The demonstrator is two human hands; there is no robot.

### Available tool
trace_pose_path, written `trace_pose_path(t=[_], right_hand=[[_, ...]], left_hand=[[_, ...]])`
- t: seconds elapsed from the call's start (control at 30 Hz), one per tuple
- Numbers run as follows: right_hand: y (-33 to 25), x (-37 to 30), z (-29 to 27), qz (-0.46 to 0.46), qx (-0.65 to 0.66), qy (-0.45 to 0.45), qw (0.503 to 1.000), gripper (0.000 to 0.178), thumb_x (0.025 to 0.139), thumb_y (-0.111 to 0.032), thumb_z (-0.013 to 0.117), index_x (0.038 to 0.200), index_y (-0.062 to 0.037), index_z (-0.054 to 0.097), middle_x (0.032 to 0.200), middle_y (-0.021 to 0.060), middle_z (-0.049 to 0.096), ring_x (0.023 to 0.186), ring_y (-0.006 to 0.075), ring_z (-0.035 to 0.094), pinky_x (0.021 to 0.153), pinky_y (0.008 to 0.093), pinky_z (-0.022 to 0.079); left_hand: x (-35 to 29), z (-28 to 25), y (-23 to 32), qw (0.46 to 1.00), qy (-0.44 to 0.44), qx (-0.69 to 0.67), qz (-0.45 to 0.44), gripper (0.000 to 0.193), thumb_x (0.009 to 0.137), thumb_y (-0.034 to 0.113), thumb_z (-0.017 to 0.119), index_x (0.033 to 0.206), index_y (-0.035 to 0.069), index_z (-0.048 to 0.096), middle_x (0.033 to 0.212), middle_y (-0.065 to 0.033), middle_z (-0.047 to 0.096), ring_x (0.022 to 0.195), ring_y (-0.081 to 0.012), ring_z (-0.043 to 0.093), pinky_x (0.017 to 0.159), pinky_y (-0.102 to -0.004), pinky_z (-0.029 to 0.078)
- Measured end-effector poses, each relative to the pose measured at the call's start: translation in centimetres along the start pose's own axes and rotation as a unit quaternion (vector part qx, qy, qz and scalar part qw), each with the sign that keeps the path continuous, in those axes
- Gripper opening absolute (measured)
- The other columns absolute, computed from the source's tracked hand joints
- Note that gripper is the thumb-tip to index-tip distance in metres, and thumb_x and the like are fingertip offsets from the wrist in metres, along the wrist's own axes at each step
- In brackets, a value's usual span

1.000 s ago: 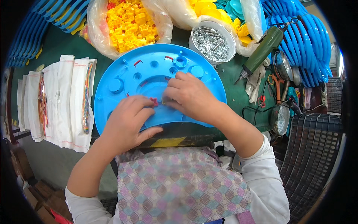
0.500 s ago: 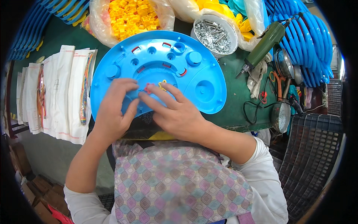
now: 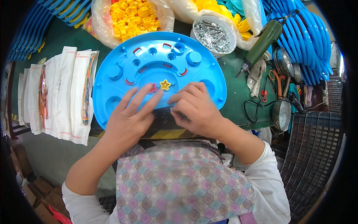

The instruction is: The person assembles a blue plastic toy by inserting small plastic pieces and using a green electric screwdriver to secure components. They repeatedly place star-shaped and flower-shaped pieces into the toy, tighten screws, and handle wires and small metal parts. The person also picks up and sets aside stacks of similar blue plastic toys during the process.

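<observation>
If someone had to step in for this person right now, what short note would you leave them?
Left hand: open, flat on the blue half-round tray, fingertips by the small red piece.
Right hand: resting on the tray's near edge; whether it holds anything is hidden.
Done: a yellow star piece sits at the tray's middle, beside the red one.
Left: several round sockets look unfilled. Yellow parts and a bowl of screws lie behind the tray, a green power screwdriver to the right.

Slid lower off the blue half-round plastic tray [image 3: 156, 67]: left hand [image 3: 128, 121] and right hand [image 3: 195, 108]. Uncovered since then: small yellow star-shaped piece [image 3: 165, 84] beside red star piece [image 3: 153, 88].
</observation>
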State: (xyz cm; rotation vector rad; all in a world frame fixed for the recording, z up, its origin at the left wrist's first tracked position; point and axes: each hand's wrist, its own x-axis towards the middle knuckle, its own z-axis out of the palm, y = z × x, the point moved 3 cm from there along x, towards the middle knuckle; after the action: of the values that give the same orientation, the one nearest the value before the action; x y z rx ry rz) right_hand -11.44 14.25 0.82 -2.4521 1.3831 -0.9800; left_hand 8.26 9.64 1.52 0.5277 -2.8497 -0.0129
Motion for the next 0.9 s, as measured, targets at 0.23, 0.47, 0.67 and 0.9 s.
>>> trace_pose_path(t=[0.23,0.47,0.67,0.9], right_hand=[[3.7,2.2,-2.2,0.157,0.158,-0.031,0.974,0.018,0.081,-0.003,0.079,0.096,-0.0091,0.073,0.089,0.0027,0.071,0.086,0.0238,0.065,0.08,0.036,0.049],[6.0,4.6,0.4,0.008,0.011,-0.102,0.995,0.012,0.083,-0.014,0.078,0.092,-0.013,0.071,0.102,0.0007,0.065,0.099,0.0259,0.057,0.089,0.0397,0.046],[6.4,4.4,1.0,-0.008,0.009,-0.124,0.992,0.013,0.082,-0.015,0.078,0.092,-0.015,0.07,0.108,0.0037,0.06,0.103,0.0284,0.054,0.091,0.0407,0.046],[6.3,5.3,1.0,-0.009,-0.007,-0.181,0.983,0.008,0.086,-0.016,0.074,0.093,-0.0159,0.071,0.106,0.0058,0.059,0.103,0.0284,0.054,0.091,0.0402,0.047]], left_hand=[[0.0,1.0,-0.1,0.999,0.018,-0.017,0.041,0.01,0.08,0.012,0.065,0.083,0.005,0.072,0.139,-0.0094,0.058,0.141,-0.0292,0.045,0.116,-0.0469,0.041],[-0.2,1.2,-0.1,0.997,0.031,-0.013,0.062,0.011,0.078,0.012,0.066,0.085,0.005,0.072,0.135,-0.0096,0.061,0.136,-0.0289,0.049,0.114,-0.0457,0.043],[-0.3,0.6,-0.1,0.993,0.086,-0.044,0.064,0.009,0.079,0.009,0.07,0.086,0.004,0.071,0.13,-0.0095,0.065,0.132,-0.0282,0.053,0.108,-0.0442,0.049],[0.2,-1.0,-0.3,0.975,0.149,-0.165,0.001,0.018,0.074,0.003,0.077,0.089,0.003,0.068,0.122,-0.0101,0.068,0.114,-0.0289,0.064,0.087,-0.0407,0.057]])
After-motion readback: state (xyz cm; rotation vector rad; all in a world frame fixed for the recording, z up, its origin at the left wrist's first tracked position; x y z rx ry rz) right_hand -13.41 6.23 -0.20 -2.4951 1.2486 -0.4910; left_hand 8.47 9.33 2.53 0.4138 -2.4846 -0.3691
